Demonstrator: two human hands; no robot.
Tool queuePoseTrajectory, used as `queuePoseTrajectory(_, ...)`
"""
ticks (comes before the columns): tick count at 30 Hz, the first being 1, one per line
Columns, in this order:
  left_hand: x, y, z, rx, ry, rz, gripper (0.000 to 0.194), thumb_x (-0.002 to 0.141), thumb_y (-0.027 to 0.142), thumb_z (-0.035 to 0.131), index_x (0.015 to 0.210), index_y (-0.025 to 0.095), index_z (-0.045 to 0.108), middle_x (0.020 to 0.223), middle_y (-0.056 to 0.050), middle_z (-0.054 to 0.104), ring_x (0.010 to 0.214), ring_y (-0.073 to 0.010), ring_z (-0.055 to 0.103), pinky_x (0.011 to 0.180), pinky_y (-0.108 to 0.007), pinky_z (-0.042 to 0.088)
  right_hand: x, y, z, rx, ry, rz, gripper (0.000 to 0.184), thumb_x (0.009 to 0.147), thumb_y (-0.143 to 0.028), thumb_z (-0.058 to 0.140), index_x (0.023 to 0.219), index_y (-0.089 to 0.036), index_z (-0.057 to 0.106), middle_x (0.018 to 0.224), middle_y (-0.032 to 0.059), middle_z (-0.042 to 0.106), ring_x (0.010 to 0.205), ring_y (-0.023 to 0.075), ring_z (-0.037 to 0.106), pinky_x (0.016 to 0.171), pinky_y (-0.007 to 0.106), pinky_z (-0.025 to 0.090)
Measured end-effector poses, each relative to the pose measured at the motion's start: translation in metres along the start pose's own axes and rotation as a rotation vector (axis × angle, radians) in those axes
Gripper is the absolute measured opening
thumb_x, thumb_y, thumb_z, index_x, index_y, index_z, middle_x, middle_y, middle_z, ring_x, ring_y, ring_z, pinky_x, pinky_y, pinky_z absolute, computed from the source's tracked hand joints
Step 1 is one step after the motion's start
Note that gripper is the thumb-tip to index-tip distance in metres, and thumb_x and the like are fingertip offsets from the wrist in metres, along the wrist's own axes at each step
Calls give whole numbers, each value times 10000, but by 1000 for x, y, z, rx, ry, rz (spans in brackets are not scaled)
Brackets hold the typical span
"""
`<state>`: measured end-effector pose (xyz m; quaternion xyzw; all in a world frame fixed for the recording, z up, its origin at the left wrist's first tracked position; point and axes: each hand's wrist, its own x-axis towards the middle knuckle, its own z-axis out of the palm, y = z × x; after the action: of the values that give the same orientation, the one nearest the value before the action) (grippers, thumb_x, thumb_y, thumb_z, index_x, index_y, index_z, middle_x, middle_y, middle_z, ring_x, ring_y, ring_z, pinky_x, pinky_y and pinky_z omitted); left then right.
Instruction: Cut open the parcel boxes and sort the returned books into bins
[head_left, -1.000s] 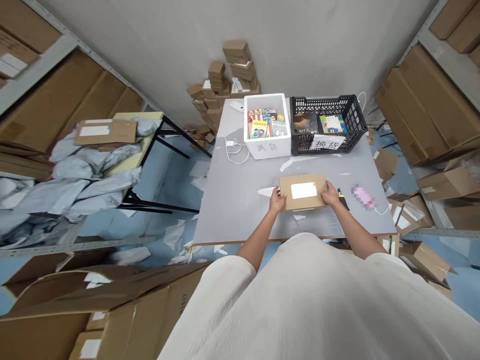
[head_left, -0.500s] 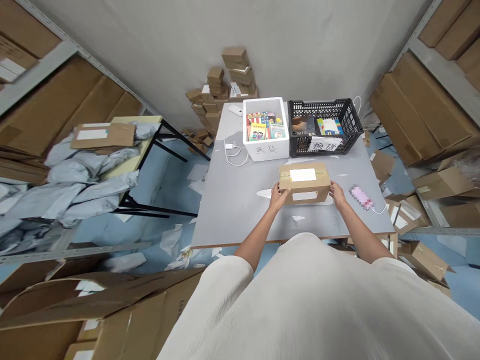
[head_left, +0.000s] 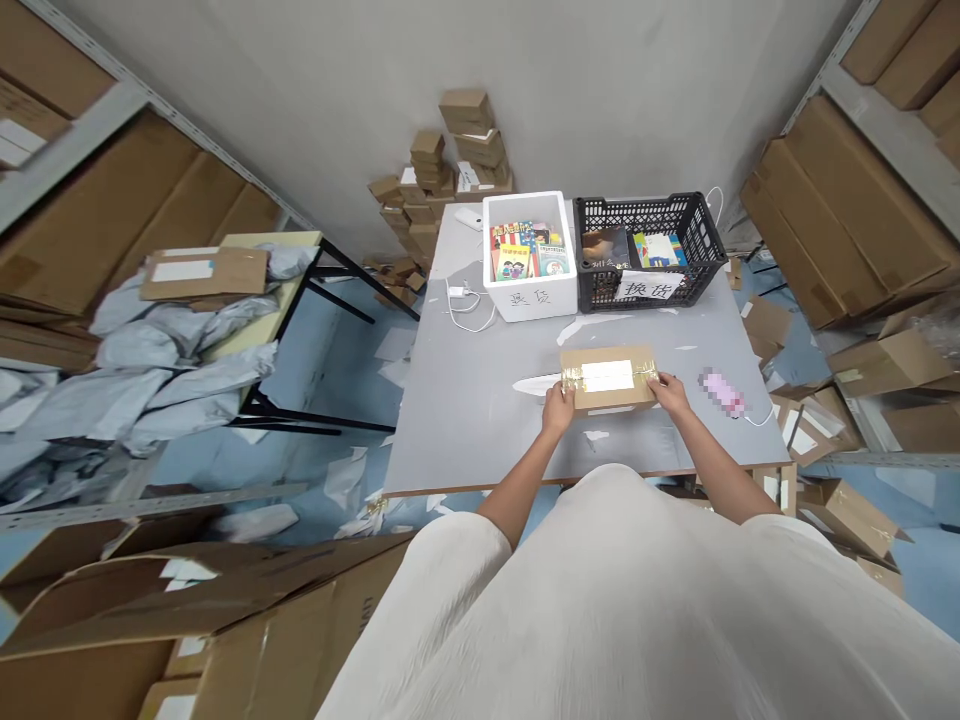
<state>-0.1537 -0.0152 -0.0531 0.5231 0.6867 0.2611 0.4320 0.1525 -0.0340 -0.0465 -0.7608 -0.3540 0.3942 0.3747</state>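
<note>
A taped brown cardboard box [head_left: 609,376] with a white label on its top is between my two hands at the middle of the grey table [head_left: 465,420]. My left hand [head_left: 559,408] grips its left end, fingers closed round the corner. At the opposite end my right hand [head_left: 667,391] is closed on the right corner, thumb on top. Part of a second white label shows on the side facing me. A white flat piece [head_left: 534,384] lies on the table left of the box.
Behind the box stand a white foam box [head_left: 534,298] with books and a black plastic crate [head_left: 645,292] with books. A blurred pink object [head_left: 722,393] with a cable lies to the right. Grey parcels [head_left: 180,335] fill a side table; a large open carton [head_left: 285,640] stands at lower left.
The box has been tipped and lowered toward me, so its labelled top shows more and its front less. Both hands have shifted with it, still gripping its ends.
</note>
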Motion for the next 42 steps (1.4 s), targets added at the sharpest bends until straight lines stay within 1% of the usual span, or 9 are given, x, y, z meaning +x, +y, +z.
queuePoseTrajectory(9, -6, 4, -3, -46, -7, 6, 456, 1052, 567, 612, 1358, 246, 717, 1146, -111, 748, 1243, -328, 679, 1095, -413, 509, -16, -8, 1, -146, 7, -86, 458, 901, -511, 585, 1131, -196, 825, 1097, 94, 855, 1064, 324, 740, 1031, 457, 583)
queuePoseTrajectory(13, -13, 12, -5, -11, 54, 25, 464, 1063, 466, 611, 1459, 228, 656, 1373, -159, 714, 1367, -343, 618, 1165, -452, 471, -22, -12, 4, -198, 47, -96, 461, 923, -491, 551, 1133, -184, 823, 1072, 126, 846, 1041, 336, 728, 1016, 448, 576)
queuePoseTrajectory(16, -23, 22, -6, 31, 132, 195, 504, 1074, 381, 591, 1554, 230, 577, 1610, -182, 577, 1547, -352, 476, 1274, -495, 376, -25, -16, 3, -198, 62, -84, 447, 939, -505, 543, 1107, -195, 818, 1056, 114, 842, 1073, 342, 713, 1022, 451, 572)
queuePoseTrajectory(19, -35, 35, -6, 15, 12, 419, 437, 1110, 381, 539, 1524, 262, 610, 1605, -155, 582, 1558, -338, 477, 1298, -502, 361, -31, -26, 6, -173, 62, -100, 475, 981, -542, 497, 1069, -202, 818, 1045, 101, 832, 1099, 351, 704, 1034, 458, 565)
queuePoseTrajectory(22, -45, 48, -6, -57, -80, 525, 443, 1133, 427, 519, 1544, 284, 601, 1580, -147, 599, 1529, -338, 517, 1279, -502, 399, -41, -44, 17, -110, 49, -204, 528, 1029, -574, 438, 1102, -226, 828, 1153, 105, 818, 1184, 349, 696, 1097, 475, 540)
queuePoseTrajectory(26, -51, 67, -13, -93, 2, 537, 555, 1076, 480, 663, 1584, 279, 562, 1577, -157, 584, 1513, -355, 517, 1286, -516, 400, -55, -71, 47, -54, -97, -428, 470, 996, -578, 576, 1255, -259, 804, 1337, 116, 753, 1301, 309, 661, 1203, 472, 485)
queuePoseTrajectory(29, -51, 71, -27, -54, 63, 510, 711, 979, 433, 799, 1615, 276, 522, 1581, -161, 572, 1529, -386, 484, 1311, -564, 366, -62, -78, 70, -97, -107, -430, 555, 903, -586, 734, 1343, -248, 749, 1394, 132, 693, 1370, 323, 614, 1252, 495, 447)
queuePoseTrajectory(36, -45, 31, -84, -35, 183, 453, 621, 1034, 309, 670, 1638, 301, 525, 1602, -145, 551, 1561, -344, 466, 1327, -516, 365, -70, -66, 99, -157, -17, -152, 901, 784, -701, 837, 1527, -239, 621, 1607, 173, 590, 1476, 384, 544, 1251, 523, 444)
queuePoseTrajectory(42, -35, -19, -124, -62, 271, 393, 551, 1124, 384, 525, 1663, 269, 526, 1615, -165, 546, 1553, -310, 500, 1327, -479, 380, -89, -86, 138, -137, -293, -271, 592, 921, -716, 673, 1227, -222, 786, 1197, 121, 821, 1087, 324, 732, 993, 438, 576)
